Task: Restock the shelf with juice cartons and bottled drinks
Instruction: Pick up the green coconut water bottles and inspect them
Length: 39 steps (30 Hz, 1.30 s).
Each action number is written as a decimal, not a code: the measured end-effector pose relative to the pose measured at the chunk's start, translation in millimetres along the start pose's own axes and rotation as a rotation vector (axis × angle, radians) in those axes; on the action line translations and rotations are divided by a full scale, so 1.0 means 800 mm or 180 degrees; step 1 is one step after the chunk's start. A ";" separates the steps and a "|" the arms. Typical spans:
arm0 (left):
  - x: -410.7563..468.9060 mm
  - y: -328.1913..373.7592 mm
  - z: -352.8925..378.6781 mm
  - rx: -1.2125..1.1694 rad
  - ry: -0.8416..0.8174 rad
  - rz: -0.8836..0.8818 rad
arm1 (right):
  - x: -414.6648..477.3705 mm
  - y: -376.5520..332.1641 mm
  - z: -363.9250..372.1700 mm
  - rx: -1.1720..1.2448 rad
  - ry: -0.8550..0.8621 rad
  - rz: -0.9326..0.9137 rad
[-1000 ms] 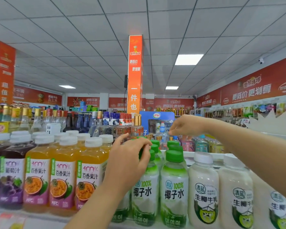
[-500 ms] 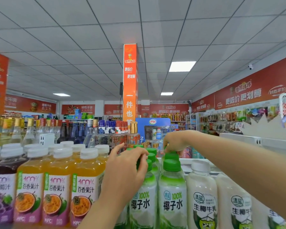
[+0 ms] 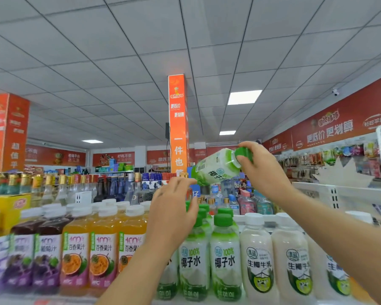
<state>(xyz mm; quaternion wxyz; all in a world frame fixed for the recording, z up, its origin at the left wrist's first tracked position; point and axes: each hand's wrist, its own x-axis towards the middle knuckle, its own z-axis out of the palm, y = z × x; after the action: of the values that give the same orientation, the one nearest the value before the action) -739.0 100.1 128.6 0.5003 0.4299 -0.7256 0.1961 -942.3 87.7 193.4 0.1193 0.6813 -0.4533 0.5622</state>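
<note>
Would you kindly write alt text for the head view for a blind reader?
The right hand grips a coconut water bottle by its green cap, tilted in the air; the left hand is open over the shelved green-capped bottles.

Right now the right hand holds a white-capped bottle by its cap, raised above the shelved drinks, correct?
No: the head view shows the right hand holding a green-capped bottle, not a white-capped one. The rest is right.
</note>
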 end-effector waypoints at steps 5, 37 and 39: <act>-0.018 0.011 -0.019 0.0222 0.0245 0.0239 | -0.065 -0.024 -0.008 0.1577 0.0191 0.0198; -0.497 0.029 0.019 -0.4149 -0.2776 -0.4151 | -0.541 0.025 0.074 0.3843 -0.2192 0.3392; -0.498 0.030 0.020 -0.4279 -0.2952 -0.4318 | -0.551 0.028 0.075 0.3597 -0.1986 0.3492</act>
<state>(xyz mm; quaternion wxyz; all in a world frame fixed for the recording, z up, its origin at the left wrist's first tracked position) -715.6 272.7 -231.1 0.3143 0.4126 -0.4132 -0.7485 -900.8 247.9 -220.4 -0.6595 0.4459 -0.3827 0.4688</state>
